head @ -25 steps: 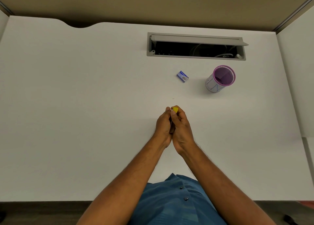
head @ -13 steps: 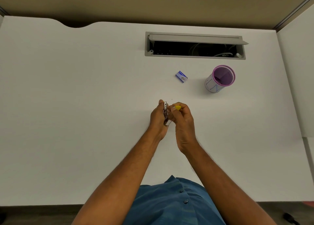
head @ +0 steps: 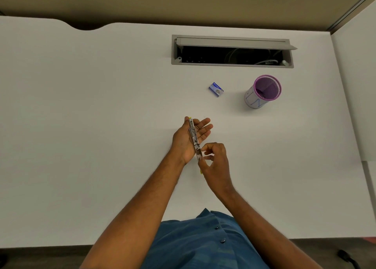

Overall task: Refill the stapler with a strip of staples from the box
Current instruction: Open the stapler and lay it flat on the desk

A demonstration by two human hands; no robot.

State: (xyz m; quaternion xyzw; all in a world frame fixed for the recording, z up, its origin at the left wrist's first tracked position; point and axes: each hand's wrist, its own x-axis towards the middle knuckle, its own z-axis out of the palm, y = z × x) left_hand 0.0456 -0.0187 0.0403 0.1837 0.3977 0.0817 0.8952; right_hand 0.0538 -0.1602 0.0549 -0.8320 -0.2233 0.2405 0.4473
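Over the middle of the white surface (head: 81, 126), from the head camera, the stapler (head: 194, 138) lies swung open along the left hand (head: 188, 140), its bare metal channel facing up, a bit of yellow showing at the far tip. The left hand's fingers are straight and spread, cradling it rather than clamping. The right hand (head: 214, 161) pinches the near end of the metal rail with curled fingertips. The small blue box (head: 216, 89) of staples sits unopened-looking well beyond the hands, near a purple mesh cup (head: 263, 90). The stapler looks stiff, light and slick, with a sprung part, so I would hold its sides. A staple strip would be brittle; best lifted by its long edges.
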